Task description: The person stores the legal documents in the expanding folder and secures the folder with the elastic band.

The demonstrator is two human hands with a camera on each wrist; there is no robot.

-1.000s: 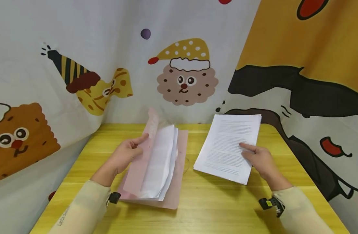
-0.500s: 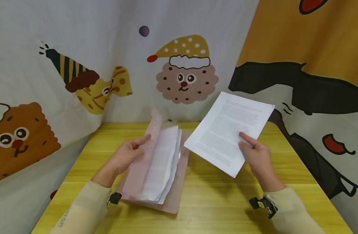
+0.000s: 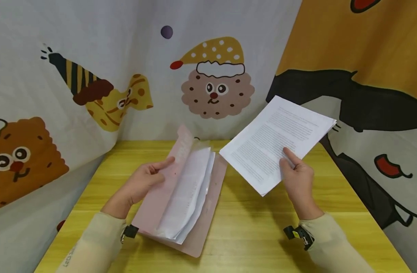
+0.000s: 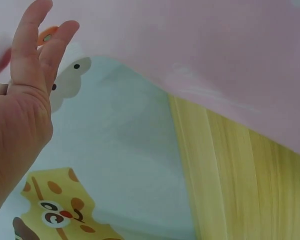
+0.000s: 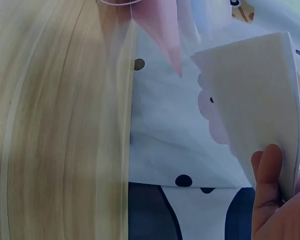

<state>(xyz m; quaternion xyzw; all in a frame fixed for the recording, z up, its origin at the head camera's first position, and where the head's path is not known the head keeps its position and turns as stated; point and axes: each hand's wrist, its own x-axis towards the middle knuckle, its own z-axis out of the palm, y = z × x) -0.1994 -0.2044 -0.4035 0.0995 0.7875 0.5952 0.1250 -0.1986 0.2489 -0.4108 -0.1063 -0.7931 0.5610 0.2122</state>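
Note:
A pink folder (image 3: 160, 204) stands partly open on the table at centre left, with several white sheets (image 3: 188, 189) inside. My left hand (image 3: 141, 182) pinches its raised front cover; the cover hides some of the fingers in the head view. Pink sheeting (image 4: 215, 50) fills the top of the left wrist view. On the right, above the table, my right hand (image 3: 298, 178) grips a stack of printed paper (image 3: 280, 140), thumb on the printed face. The stack is tilted, its left corner close to the folder's right edge. Its blank underside shows in the right wrist view.
The yellow wooden table (image 3: 242, 235) lies under both hands. Behind it hangs a white curtain (image 3: 133, 41) with cartoon prints, reaching down to the table's back edge. Camera straps (image 3: 298, 235) sit on both wrists.
My right hand has lifted the paper stack off low over the table, turned it clockwise and brought it nearer the folder. The left hand still holds the cover; the folder has turned slightly.

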